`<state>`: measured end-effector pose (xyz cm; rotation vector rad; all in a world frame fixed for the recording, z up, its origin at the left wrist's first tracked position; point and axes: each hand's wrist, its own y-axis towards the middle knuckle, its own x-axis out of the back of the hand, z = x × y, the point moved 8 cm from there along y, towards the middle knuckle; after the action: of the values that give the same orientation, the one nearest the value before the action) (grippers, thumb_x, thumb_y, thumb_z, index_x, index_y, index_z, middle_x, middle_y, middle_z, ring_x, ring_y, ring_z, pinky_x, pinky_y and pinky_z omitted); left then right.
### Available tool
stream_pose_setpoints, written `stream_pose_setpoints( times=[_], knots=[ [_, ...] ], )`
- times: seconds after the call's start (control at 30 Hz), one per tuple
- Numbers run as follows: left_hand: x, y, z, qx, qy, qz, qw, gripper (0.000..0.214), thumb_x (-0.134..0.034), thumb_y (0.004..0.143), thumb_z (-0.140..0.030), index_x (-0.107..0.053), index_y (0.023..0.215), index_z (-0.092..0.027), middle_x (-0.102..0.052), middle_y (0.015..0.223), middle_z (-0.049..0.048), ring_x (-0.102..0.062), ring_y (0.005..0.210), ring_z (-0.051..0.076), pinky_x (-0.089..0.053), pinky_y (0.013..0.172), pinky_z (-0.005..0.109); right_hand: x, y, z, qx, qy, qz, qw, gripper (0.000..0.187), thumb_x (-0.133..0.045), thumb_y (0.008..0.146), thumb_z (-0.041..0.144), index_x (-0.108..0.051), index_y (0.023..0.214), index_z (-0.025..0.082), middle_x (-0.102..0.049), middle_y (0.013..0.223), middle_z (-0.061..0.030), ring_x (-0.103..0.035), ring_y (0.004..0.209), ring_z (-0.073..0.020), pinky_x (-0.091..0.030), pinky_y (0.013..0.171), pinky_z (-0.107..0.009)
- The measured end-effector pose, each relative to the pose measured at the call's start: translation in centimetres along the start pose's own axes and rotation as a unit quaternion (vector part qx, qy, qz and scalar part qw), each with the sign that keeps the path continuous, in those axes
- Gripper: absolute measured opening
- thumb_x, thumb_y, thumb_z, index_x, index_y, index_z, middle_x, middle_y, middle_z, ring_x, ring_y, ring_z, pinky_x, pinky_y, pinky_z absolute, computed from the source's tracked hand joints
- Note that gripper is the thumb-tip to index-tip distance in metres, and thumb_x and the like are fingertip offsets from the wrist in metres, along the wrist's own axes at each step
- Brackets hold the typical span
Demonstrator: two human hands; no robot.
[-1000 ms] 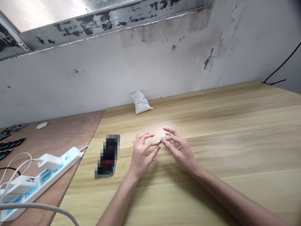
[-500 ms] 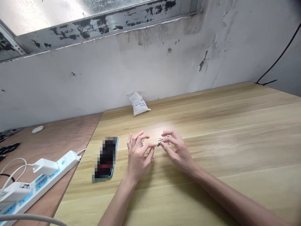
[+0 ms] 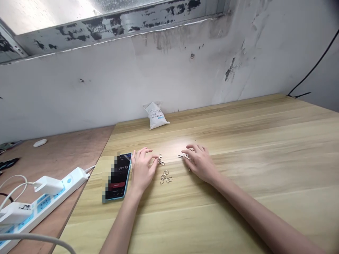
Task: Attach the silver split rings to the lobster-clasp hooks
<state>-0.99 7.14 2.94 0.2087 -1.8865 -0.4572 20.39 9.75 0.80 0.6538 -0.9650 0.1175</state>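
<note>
My left hand lies on the light wooden desk with its fingers slightly curled, next to a phone in a teal case. Just beyond its fingertips sits a small silver clasp. My right hand rests over a tangle of silver clasps, partly hiding them. I cannot tell whether its fingers grip them. Several loose split rings lie between my hands, nearer the viewer.
A white sachet stands against the stained white wall. To the left, on a lower brown board, lie a white power strip with plugged-in chargers and a small white oval object. Cables run across the lower left.
My hands have moved apart, the left one going leftward toward the phone. The clasp between them has separated, and the split rings now show on the desk.
</note>
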Motion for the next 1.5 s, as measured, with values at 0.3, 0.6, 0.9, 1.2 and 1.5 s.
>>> stream_pose_setpoints(
  times=[0.3,0.6,0.9,1.2,1.5],
  knots=[
    [-1.0,-0.6,-1.0,-0.010,-0.186,0.197,0.963,0.021,-0.055,0.092,-0.032,-0.070,0.101,-0.023,-0.064,0.097,0.0044,-0.062,0.087,0.018,-0.049,0.078,0.030,-0.9,0.4,2.9,0.108,-0.148,0.005,0.983,0.025,-0.056,0.093,0.020,-0.069,0.071,0.020,-0.067,0.091,-0.0052,-0.056,0.101,-0.0217,-0.029,0.109,-0.045],
    [-2.5,-1.4,-3.6,-0.056,-0.107,0.241,0.963,0.012,-0.058,0.087,-0.022,-0.069,0.083,-0.022,-0.062,0.086,0.0013,-0.059,0.075,0.015,-0.041,0.064,0.025,-1.4,0.3,3.6,0.098,-0.125,0.044,0.986,0.011,-0.060,0.077,0.011,-0.061,0.070,0.020,-0.065,0.079,-0.0028,-0.057,0.087,-0.0194,-0.033,0.105,-0.037],
    [-1.6,-1.3,-2.2,-0.022,-0.155,0.247,0.956,0.013,-0.061,0.084,-0.024,-0.067,0.096,-0.022,-0.062,0.091,0.0012,-0.059,0.076,0.015,-0.044,0.070,0.026,-1.6,-0.4,4.3,0.118,-0.085,0.059,0.988,0.016,-0.058,0.071,0.008,-0.053,0.062,0.020,-0.063,0.066,0.0004,-0.054,0.069,-0.0157,-0.037,0.093,-0.035],
    [-1.9,-1.5,-1.4,0.023,-0.163,0.266,0.950,0.010,-0.061,0.083,-0.027,-0.067,0.078,-0.020,-0.065,0.078,0.0011,-0.060,0.071,0.017,-0.044,0.061,0.026,-0.1,-0.8,4.8,0.116,0.059,-0.008,0.991,0.014,-0.052,0.077,0.007,-0.053,0.071,0.021,-0.056,0.056,0.0059,-0.046,0.052,-0.0106,-0.040,0.084,-0.032],
    [-2.0,-1.1,-2.8,-0.081,-0.079,0.206,0.972,0.017,-0.056,0.087,-0.015,-0.069,0.077,-0.019,-0.064,0.082,0.0035,-0.060,0.078,0.018,-0.044,0.068,0.028,-0.8,-0.9,3.9,0.067,0.012,0.050,0.996,0.012,-0.054,0.077,0.010,-0.052,0.072,0.021,-0.056,0.054,0.0069,-0.045,0.049,-0.0110,-0.040,0.085,-0.033]
  ],
)
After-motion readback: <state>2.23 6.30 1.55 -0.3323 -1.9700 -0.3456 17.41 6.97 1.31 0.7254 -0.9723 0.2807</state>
